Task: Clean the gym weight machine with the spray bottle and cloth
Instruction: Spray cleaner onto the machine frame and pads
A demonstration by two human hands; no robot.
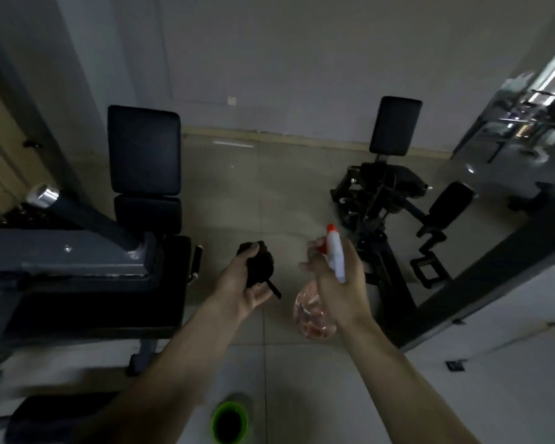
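Gripping the spray bottle by its neck, the right hand has its fingers curled round the white-and-red trigger head, and the clear round body with pinkish liquid hangs below the palm. The nozzle points away from the person, over the tiled floor. Just to the left of it, apart from the bottle, the left hand holds a bunched black cloth. The fingers are closed around the wad, and a thin dark strip sticks out under it. Both hands are in the air in the middle of the view, with bare forearms reaching in from below.

The gym weight machine stands on the left, near the cloth hand but not touching it. It has a grey metal frame, a dark bar with a chrome end slanting up from it, and an upright black back pad above a black seat. A second machine with a smaller black pad stands farther off on the right, near the pale wall. A mirror at the far right shows blurred equipment. On the floor near the bottom edge, between the forearms, sits a round green-rimmed container with a dark inside.
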